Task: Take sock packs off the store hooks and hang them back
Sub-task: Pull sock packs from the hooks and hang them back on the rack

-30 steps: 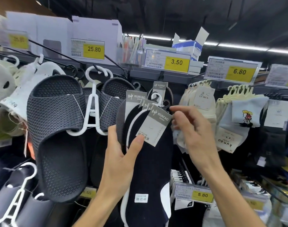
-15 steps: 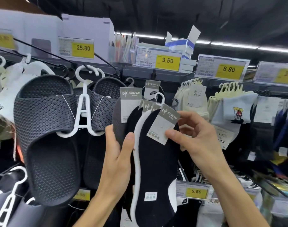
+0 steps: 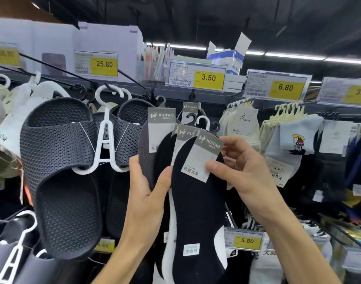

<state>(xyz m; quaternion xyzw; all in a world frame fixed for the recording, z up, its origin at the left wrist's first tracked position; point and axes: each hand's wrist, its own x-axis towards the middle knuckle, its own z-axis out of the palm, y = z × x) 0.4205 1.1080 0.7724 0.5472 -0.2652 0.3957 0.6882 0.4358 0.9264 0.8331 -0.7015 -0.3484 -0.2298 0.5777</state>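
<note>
Slippers of dark mesh hang far left on a white hanger. Just right of them, the left hand grips a fan of sock packs, with the thumb laid across the dark fronts and the fingers curled out of sight behind. The front pack, a black low-cut sock, overlaps the others and reaches down past the wrist.

Its grey-and-white card is pinched by the right hand: the thumb presses the card's lower edge and the fingers fold round behind its top. Small hanger hooks, one of them a white hook, stick up above the cards. They seem to sit below the store peg under the 3.50 price tag, so these packs look to be off the rail and held entirely by hand. One more pack hangs behind them, and I cannot tell whether it is on the peg.

Further right, cream socks and a pale blue cartoon sock hang on their own pegs.

The step appears to be sorting the front pack out of the bunch before rehanging it. The next move probably means lifting it by the card, turning its small hook square to the peg tip and sliding it on, while the left hand keeps the rest from slipping.
</note>
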